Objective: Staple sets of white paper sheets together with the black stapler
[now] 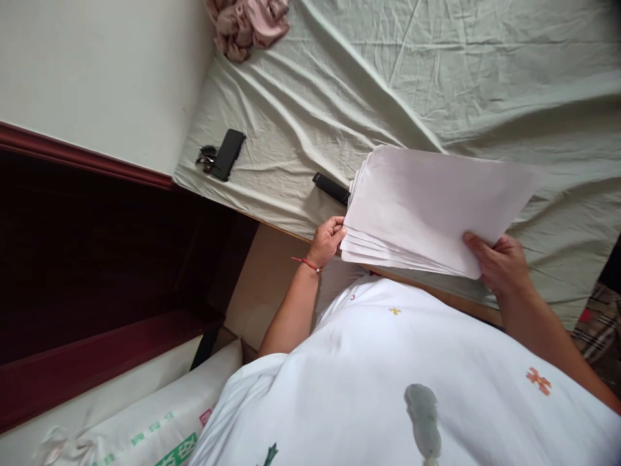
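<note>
At the frame's centre, the left hand (327, 241) and right hand (502, 262) each pinch an edge of a fanned, not yet squared stack of paper (431, 207), held above the bed (436, 77) edge.

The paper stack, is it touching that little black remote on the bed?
Cannot tell. In the head view, the paper stack covers one end of the remote, so no gap or contact shows. Both hands, left and right, hold the stack.

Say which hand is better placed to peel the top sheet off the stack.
Probably the right hand: its thumb already lies on the top sheet of the paper stack. The left hand only grips the fanned edge.
</note>
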Available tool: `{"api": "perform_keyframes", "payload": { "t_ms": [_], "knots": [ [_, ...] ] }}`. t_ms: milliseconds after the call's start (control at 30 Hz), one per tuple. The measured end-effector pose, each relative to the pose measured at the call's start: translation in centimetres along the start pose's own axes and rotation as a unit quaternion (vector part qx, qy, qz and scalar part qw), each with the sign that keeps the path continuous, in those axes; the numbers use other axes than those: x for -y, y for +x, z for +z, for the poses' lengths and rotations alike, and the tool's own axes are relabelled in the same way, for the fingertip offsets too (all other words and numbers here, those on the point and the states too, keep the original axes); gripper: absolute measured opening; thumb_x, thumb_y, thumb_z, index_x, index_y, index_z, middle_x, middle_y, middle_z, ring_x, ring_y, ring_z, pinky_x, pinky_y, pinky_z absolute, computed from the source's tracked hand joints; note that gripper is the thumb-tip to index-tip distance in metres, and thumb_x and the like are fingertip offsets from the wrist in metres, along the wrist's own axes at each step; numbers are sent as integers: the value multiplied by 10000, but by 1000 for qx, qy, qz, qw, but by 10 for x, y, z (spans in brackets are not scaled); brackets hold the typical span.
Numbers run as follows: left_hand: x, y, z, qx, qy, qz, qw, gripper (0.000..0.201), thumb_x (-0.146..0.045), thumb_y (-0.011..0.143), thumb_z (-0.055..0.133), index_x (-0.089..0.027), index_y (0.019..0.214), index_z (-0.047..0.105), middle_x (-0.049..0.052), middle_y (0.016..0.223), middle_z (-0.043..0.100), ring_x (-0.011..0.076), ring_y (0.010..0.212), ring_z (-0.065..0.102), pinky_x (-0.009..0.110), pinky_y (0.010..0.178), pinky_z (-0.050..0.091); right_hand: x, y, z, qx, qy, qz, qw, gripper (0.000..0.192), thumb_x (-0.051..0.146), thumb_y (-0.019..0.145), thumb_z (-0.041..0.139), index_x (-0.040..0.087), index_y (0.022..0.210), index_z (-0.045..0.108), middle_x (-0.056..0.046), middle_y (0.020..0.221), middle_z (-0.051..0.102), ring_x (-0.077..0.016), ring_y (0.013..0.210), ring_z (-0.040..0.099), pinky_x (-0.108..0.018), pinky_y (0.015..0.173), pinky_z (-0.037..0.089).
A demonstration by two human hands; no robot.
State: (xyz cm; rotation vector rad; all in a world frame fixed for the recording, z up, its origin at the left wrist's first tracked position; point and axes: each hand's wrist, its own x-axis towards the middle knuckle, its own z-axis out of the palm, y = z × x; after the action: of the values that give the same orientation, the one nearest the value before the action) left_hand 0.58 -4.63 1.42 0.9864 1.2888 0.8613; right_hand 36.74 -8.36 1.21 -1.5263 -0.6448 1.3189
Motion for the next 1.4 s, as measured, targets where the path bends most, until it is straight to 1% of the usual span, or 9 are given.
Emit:
{"api": "perform_keyframes", "payload": {
  "t_ms": [333, 467, 567, 700, 833, 967, 1133, 1267, 1400],
  "knots": [
    [2, 1, -2, 10, 5, 11, 1000, 394, -422, 782, 782, -158, 1041, 647, 40, 851, 756, 143, 741, 672, 254, 713, 517, 6, -6, 5, -26, -6, 21, 999, 401, 454, 587, 964, 207, 864, 812, -30, 947, 809, -160, 788, 706, -316, 792, 612],
    [-3, -3, -2, 2, -12, 26, 1000, 482, -604, 826, 756, -163, 1000, 665, 15, 769, 706, 123, 655, 611, 245, 638, 485, 9, -17, 3, -21, -1, 16, 1000, 368, 429, 600, 956, 238, 887, 827, -17, 962, 812, -172, 820, 723, -334, 836, 625],
    [-7, -8, -1, 14, -13, 7, 1000, 579, -714, 820, 726, -168, 1007, 681, 12, 739, 688, 120, 602, 575, 247, 567, 453, 10, -23, -4, -23, -16, 7, 1000, 318, 424, 611, 948, 258, 857, 835, -2, 940, 811, -171, 810, 716, -349, 855, 626],
    [-13, -9, 4, 25, -22, -12, 999, 543, -589, 727, 874, -172, 1021, 689, 30, 809, 735, 147, 686, 645, 252, 600, 496, 16, -25, -16, -16, -70, -57, 996, 246, 407, 592, 953, 255, 739, 828, -1, 882, 802, -154, 766, 674, -331, 816, 617],
    [-13, -3, 11, 17, -32, 5, 999, 482, -513, 727, 888, -174, 1009, 693, 45, 888, 770, 168, 818, 704, 280, 735, 557, 27, -22, -24, -11, -109, -117, 987, 210, 403, 618, 939, 266, 739, 835, -1, 888, 797, -144, 779, 657, -316, 819, 611],
    [-10, -4, 18, 2, -44, -1, 999, 451, -454, 692, 919, -179, 946, 669, 28, 911, 769, 167, 878, 708, 309, 838, 570, 37, -21, -35, -4, -141, -122, 982, 223, 428, 623, 935, 274, 750, 838, -12, 904, 794, -159, 793, 664, -352, 847, 622],
    [-15, -16, 32, 24, -125, -43, 991, 506, -408, 629, 970, -189, 981, 680, 34, 971, 787, 184, 931, 729, 332, 886, 575, 40, -25, -48, -36, -147, -123, 981, 255, 428, 563, 969, 266, 677, 808, -28, 901, 799, -187, 769, 684, -426, 897, 632],
    [-30, -15, 42, 25, -173, -39, 984, 580, -378, 577, 993, -192, 1069, 746, 62, 1049, 814, 259, 1085, 741, 432, 1051, 549, 40, -24, -41, -58, -118, -155, 979, 252, 356, 534, 975, 240, 648, 782, -16, 889, 795, -206, 793, 708, -466, 964, 619],
    [-52, -6, 39, -27, -169, 25, 985, 503, -337, 529, 998, -198, 965, 790, 33, 958, 821, 271, 1088, 742, 448, 1109, 531, 47, -20, -24, -25, -93, -214, 972, 218, 269, 558, 955, 240, 688, 781, 19, 904, 793, -201, 860, 728, -454, 1051, 584]
  ]
}}
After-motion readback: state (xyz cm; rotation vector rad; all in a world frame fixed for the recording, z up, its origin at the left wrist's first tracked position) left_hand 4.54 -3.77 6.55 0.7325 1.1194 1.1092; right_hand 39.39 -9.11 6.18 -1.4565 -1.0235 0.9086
